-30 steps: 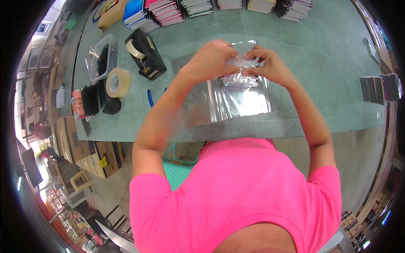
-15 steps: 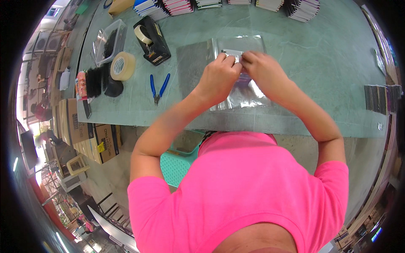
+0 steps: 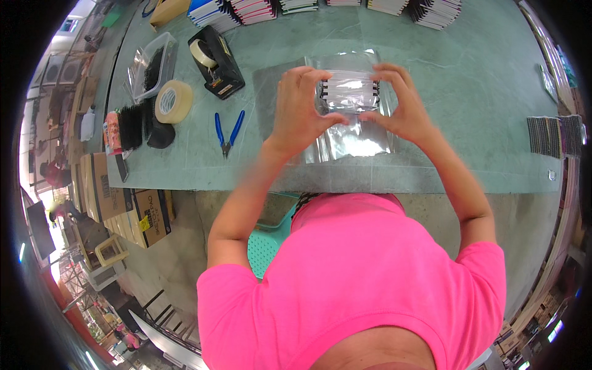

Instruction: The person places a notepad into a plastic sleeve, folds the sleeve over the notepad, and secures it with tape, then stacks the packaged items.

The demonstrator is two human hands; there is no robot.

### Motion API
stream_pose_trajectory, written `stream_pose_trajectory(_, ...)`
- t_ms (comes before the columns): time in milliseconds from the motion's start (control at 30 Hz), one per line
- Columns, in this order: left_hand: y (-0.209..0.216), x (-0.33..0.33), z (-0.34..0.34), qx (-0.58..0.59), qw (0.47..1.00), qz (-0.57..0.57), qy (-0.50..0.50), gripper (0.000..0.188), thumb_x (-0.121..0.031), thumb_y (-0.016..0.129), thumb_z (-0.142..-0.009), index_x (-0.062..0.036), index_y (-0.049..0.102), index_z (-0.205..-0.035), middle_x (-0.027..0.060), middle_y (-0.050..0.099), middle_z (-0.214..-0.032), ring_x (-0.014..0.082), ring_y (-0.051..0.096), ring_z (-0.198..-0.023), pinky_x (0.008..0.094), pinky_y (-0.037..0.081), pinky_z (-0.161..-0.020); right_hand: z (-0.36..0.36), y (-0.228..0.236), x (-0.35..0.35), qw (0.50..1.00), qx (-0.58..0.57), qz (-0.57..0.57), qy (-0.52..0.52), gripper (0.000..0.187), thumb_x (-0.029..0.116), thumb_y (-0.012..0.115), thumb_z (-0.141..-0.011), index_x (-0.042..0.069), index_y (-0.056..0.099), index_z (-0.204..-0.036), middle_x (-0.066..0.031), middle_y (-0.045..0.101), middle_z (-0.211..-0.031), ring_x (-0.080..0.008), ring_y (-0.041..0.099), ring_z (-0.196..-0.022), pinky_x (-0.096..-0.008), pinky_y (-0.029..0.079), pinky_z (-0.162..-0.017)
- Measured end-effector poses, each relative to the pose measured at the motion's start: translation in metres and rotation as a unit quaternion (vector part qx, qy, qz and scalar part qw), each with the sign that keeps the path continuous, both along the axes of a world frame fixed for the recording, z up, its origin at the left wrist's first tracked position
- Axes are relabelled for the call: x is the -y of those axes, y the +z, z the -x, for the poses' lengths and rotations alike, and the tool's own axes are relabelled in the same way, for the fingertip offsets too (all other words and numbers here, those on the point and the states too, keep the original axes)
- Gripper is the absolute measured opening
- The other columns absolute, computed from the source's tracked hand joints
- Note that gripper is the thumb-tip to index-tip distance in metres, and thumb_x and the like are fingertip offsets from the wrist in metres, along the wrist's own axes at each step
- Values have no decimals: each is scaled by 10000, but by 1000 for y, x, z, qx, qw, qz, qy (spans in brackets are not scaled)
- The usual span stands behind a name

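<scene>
A small white booklet-like item [image 3: 350, 92] with black coils or clips along its two sides lies beneath shiny clear film. Around and below it spreads a clear plastic sleeve [image 3: 361, 145], flat on the table. My left hand [image 3: 297, 110] arches along the item's left side, its thumb and fingers apart. On the opposite side my right hand [image 3: 405, 106] mirrors it, thumb low and fingertips by the upper right corner. Both sets of fingertips are at the film; whether they press on it I cannot tell. Another clear sheet [image 3: 264, 92] lies partly under my left hand.
Blue-handled nippers [image 3: 227, 137], a black tape dispenser [image 3: 216, 65], a tape roll [image 3: 174, 102], a plastic box [image 3: 153, 65] and black brushes [image 3: 131, 127] are at left. Notebook stacks [image 3: 253, 9] line the far side; dark coil-like bundles [image 3: 544, 137] lie right. The green table [image 3: 468, 148] ends before me.
My hands, earlier pinched together over the film, have moved apart to either side. Their fingers have opened, uncovering the white item. My view has shifted slightly.
</scene>
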State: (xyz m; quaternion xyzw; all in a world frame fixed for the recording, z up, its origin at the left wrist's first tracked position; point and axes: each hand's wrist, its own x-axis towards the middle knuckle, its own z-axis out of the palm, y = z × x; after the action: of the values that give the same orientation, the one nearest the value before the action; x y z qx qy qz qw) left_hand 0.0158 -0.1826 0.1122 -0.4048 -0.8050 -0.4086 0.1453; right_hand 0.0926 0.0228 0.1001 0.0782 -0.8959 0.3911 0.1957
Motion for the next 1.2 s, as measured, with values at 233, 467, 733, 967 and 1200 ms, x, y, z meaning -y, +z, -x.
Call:
stream_pose_trajectory(233, -34, -2, 3, -77, 993, 74, -39, 627, -201, 823, -489, -117, 563, -1053, 79, 504, -1044, 287, 467, -992, 401, 370, -845, 1, -19, 15, 988, -82, -131, -8, 365, 150, 757, -615, 127, 637, -959, -42, 557, -978, -237, 498, -925, -377, 395, -827)
stream_pose_trajectory(467, -9, 4, 13, -2, 987, 80, -141, 471, -74, 752, -582, -95, 610, -1030, 73, 553, -1018, 294, 484, -970, 398, 406, -847, 7, -2, 9, 998, -6, -36, 56, 367, 127, 731, -598, 118, 647, -955, -28, 560, -941, -245, 501, -903, -361, 401, -798)
stream_pose_trajectory(733, 2, -9, 29, -32, 981, 109, -157, 288, -110, 720, -657, -88, 649, -935, 48, 625, -826, 236, 571, -841, 342, 428, -800, 9, -7, 15, 994, -28, -108, 17, 394, 166, 739, -623, 118, 604, -990, -23, 554, -936, -243, 494, -873, -363, 393, -761)
stream_pose_trajectory(967, 15, -1, 24, 97, 983, 44, -153, 324, -195, 714, -765, -65, 581, -1031, 61, 663, -834, 207, 614, -752, 313, 470, -708, 19, -6, 20, 996, -56, -68, -13, 269, 224, 723, -689, 114, 613, -908, -16, 570, -777, -224, 502, -770, -344, 373, -723)
stream_pose_trajectory(1200, -3, -9, 32, 186, 979, -6, -81, 543, -190, 812, -629, -67, 550, -1088, 67, 636, -859, 163, 584, -852, 309, 458, -755, 21, -3, 17, 995, -35, -25, -85, 370, 223, 771, -650, 95, 619, -962, -31, 585, -830, -230, 532, -834, -350, 391, -785)
